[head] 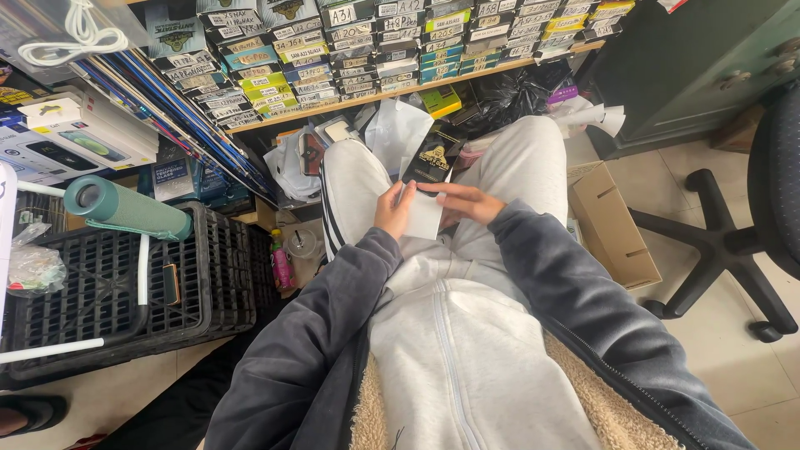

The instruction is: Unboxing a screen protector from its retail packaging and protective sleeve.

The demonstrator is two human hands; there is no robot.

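Resting over the lap between two light grey trouser legs: flat black packet (432, 155) with gold emblem on its face, long and narrow, tilted upper right, a white sheet (424, 213) beneath its lower end. Left hand (394, 210) fingers curled closed on the left edge of packet and sheet; right hand (469, 202) fingers nearly flat, pinching the same lower end from the right, thumb on top. Nearby: green cylinder (125, 209) lying on a black plastic crate (217, 275) at left, cardboard box (612, 225) on the floor at right, shelf of labelled flat boxes (392, 42) above
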